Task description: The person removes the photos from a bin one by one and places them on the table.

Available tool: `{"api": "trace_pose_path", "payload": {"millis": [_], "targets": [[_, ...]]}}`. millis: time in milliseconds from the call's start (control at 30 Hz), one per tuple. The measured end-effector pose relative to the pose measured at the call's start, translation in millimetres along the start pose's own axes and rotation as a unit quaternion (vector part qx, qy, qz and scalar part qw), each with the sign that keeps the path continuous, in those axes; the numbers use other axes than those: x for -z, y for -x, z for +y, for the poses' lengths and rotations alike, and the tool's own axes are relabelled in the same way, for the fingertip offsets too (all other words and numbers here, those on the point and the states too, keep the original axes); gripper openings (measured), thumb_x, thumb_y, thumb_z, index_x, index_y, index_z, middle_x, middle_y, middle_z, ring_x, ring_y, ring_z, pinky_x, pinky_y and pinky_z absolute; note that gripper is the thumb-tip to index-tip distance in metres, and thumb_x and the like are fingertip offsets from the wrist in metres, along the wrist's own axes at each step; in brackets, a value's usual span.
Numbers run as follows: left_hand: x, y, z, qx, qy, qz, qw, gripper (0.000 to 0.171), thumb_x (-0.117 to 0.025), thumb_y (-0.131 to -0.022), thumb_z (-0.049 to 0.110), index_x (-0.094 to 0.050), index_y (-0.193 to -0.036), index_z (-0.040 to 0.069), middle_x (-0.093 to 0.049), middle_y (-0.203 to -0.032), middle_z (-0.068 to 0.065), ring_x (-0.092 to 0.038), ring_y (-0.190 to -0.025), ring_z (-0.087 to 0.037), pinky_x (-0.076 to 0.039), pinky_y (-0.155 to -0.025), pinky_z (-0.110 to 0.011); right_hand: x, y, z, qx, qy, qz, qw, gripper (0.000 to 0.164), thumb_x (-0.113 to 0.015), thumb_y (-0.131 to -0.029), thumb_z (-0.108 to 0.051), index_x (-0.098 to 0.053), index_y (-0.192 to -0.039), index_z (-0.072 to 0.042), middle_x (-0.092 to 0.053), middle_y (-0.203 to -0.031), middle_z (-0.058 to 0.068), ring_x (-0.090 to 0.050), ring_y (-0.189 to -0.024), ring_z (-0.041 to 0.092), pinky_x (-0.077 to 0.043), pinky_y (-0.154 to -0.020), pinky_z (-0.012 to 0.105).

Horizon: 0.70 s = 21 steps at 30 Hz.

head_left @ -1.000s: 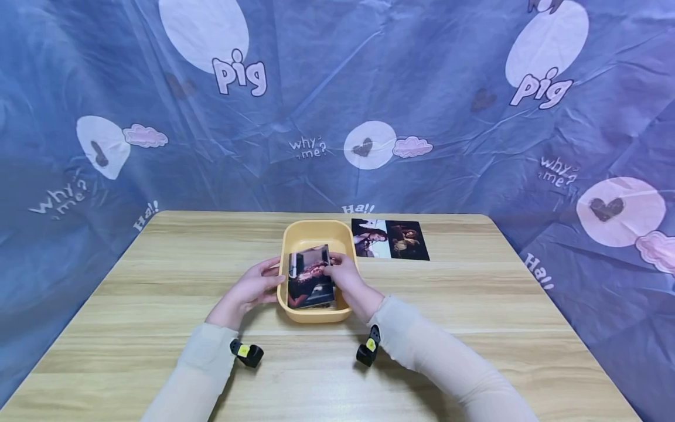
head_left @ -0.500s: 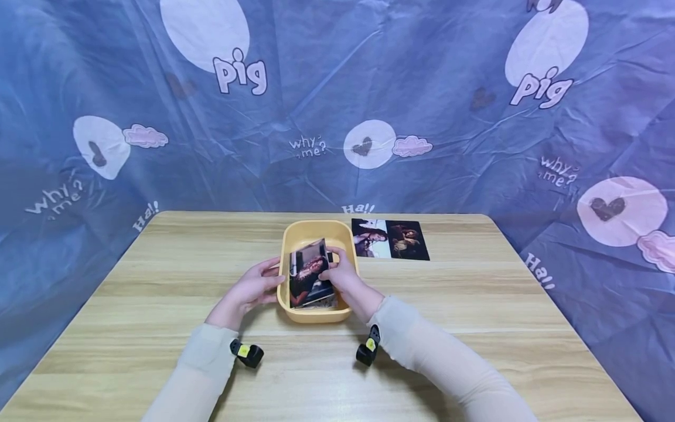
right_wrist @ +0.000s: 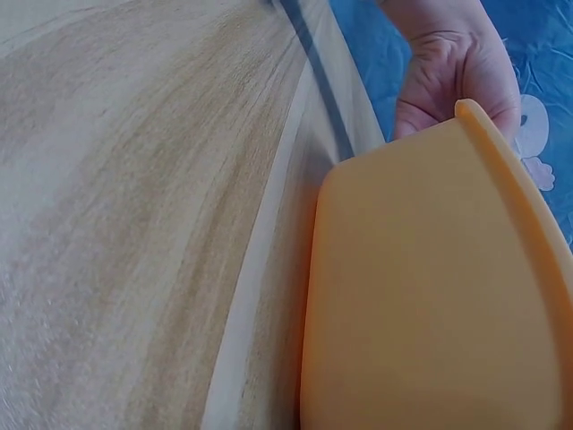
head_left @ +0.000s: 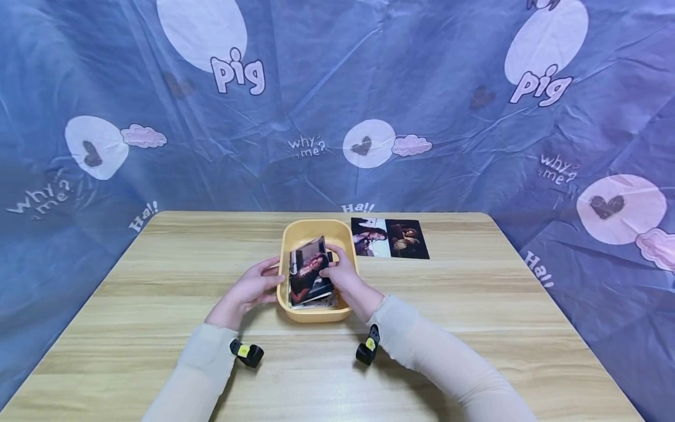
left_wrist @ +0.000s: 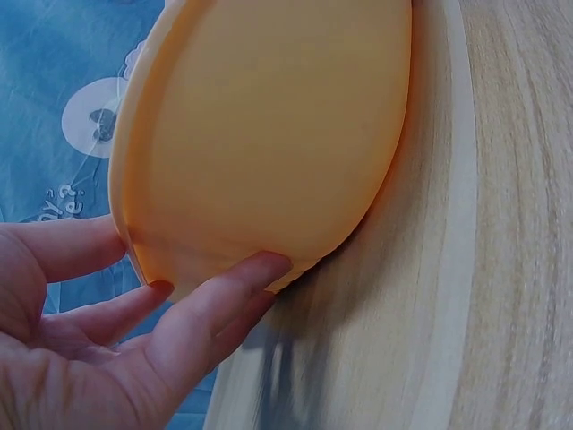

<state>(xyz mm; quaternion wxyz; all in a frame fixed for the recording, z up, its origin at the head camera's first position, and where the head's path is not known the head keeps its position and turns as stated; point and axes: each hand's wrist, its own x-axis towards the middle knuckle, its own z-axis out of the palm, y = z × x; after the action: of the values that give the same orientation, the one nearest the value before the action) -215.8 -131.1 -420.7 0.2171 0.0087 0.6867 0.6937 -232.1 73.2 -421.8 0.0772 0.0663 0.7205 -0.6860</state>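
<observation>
Cloth in blue, printed with white shapes and lettering, is hung behind the wood-grained tabletop from the far left across the whole width. At the left, a pale left sleeve is seen, with a small black camera strapped at its cuff. The side of the yellow tub is gripped by the left hand, its digits set against the rim and outer wall. Inside the tub, which is rested on the tabletop, a top photo is laid askew over the lower photos. The right edge of the top photo is pinched by the right hand, whose thumb is placed on its face. Just beside the tub's far right corner, a light photo and a dark photo are laid side by side. Farther right, the right sleeve is stretched toward the near edge.
</observation>
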Motion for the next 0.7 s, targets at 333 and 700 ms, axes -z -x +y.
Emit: {"api": "trace_pose_path", "payload": {"millis": [333,700], "targets": [[-1.0,0.6,1.2,-0.004,-0.007,-0.004,1.0,0.065,-0.045,-0.097,-0.001,-0.012,-0.153,-0.001,-0.021,-0.153,-0.032,-0.035,-0.135,-0.049,-0.053,-0.096,-0.051,-0.2,0.4,-1.4,0.009,0.037,0.02,0.999,0.071,-0.056,-0.072,0.019,-0.047,-0.138,-0.005,-0.042,-0.137,0.026,-0.053,-0.112,0.032,-0.056,-0.09,0.039],[1.9,1.3,-0.8,-0.018,-0.001,-0.015,0.9997,0.069,-0.052,-0.095,0.004,-0.014,-0.152,-0.002,-0.022,-0.153,-0.033,-0.039,-0.134,-0.047,-0.055,-0.094,-0.048,-0.5,-1.1,-1.2,0.015,0.031,0.017,0.999,0.069,-0.057,-0.071,0.019,-0.048,-0.136,-0.003,-0.051,-0.101,0.009,-0.049,-0.084,0.017,-0.05,-0.068,0.02]]}}
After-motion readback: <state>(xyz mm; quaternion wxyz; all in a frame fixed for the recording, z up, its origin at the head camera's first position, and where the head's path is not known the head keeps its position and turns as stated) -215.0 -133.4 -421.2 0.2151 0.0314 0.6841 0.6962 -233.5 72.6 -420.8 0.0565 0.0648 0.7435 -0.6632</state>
